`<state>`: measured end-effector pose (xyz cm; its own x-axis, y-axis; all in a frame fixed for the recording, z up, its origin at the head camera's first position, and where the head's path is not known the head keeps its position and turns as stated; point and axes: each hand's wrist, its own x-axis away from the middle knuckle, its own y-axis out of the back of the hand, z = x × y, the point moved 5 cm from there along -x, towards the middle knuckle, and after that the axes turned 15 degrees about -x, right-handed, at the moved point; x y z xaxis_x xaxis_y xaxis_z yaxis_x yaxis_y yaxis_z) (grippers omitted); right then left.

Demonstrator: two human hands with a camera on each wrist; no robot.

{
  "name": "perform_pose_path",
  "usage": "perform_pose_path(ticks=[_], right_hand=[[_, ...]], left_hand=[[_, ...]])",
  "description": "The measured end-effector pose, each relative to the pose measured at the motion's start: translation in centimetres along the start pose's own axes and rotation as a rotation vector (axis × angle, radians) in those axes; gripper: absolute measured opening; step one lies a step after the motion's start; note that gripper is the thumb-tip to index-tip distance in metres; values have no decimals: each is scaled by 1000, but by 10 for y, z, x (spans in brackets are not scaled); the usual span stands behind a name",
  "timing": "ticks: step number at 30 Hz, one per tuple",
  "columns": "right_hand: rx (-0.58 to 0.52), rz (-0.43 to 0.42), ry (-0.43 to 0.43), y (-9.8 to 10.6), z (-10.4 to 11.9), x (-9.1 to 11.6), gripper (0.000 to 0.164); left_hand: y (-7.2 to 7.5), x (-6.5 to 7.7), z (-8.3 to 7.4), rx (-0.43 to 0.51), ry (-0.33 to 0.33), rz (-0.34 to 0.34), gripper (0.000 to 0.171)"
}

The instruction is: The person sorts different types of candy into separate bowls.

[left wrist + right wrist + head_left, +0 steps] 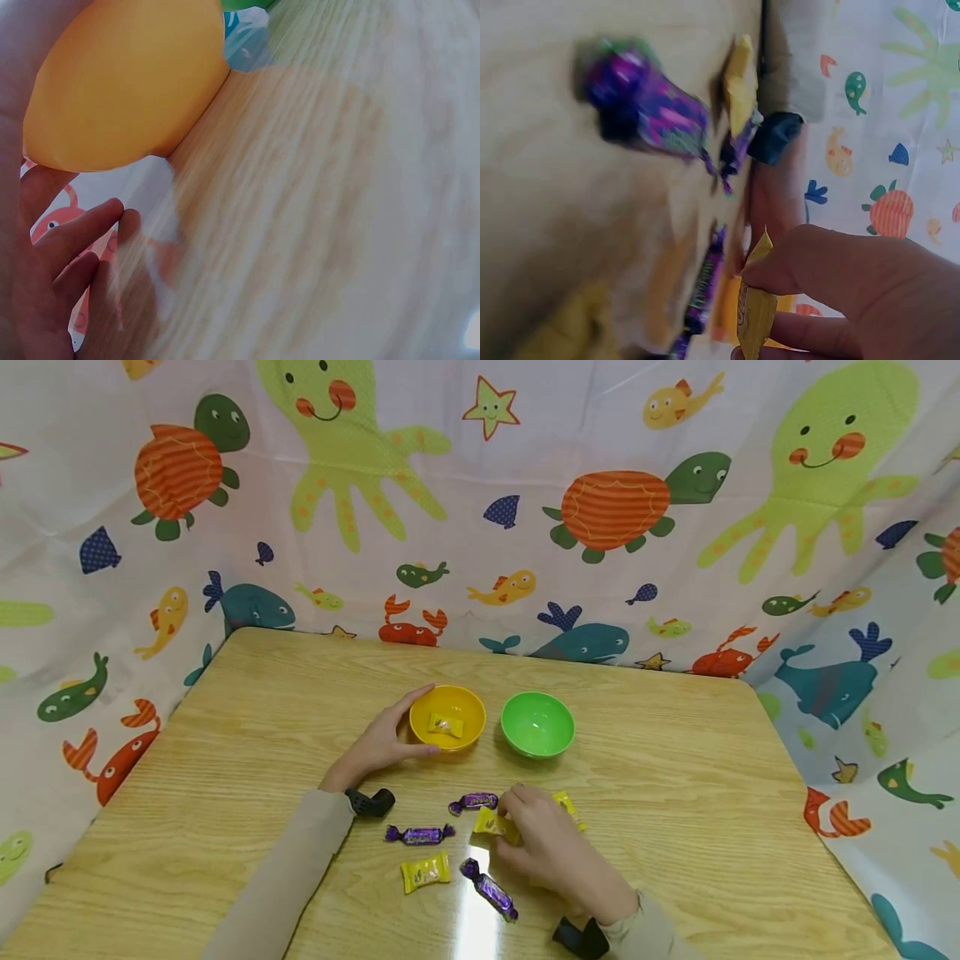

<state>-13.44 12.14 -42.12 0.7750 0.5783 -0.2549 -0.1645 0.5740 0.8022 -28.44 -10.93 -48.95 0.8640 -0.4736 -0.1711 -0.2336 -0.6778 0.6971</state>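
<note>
My left hand (381, 739) holds the side of a yellow-orange bowl (459, 698), thumb at the near rim and index finger round the far side. Inside that bowl lies one yellow wrapped candy (446, 725). Between thumb and fingers, my right hand (551, 847) pinches another yellow wrapped candy (756, 315) above the table. Around it lie purple wrapped candies (420, 835), one toward the left, one (491, 893) nearer the front and one (476, 802) just behind the held candy. A yellow candy (426, 872) lies at the front left; one more (567, 808) is partly hidden behind the right hand.
A green bowl (538, 718) with nothing in it stands just right of the yellow-orange one. Everything rests on a wooden table (675, 760). A curtain (465, 460) printed with sea animals hangs along the back and sides.
</note>
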Motion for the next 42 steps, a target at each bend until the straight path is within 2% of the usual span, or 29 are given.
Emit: perform_pose_path(ticks=[11, 21, 26, 33, 42], right_hand=[[-16, -32, -1, 25, 2, -30, 26], [-98, -48, -28, 38, 1, -69, 23], [-123, -25, -63, 34, -8, -92, 23], [-184, -10, -98, 17, -28, -117, 23], [-133, 52, -123, -7, -43, -141, 21]], left_hand=[[0, -1, -1, -3, -1, -1, 99], [1, 0, -2, 14, -7, -6, 98], [2, 1, -1, 22, -12, -4, 98], [1, 0, -1, 19, -9, -1, 96], [1, 2, 1, 24, -10, -6, 96]])
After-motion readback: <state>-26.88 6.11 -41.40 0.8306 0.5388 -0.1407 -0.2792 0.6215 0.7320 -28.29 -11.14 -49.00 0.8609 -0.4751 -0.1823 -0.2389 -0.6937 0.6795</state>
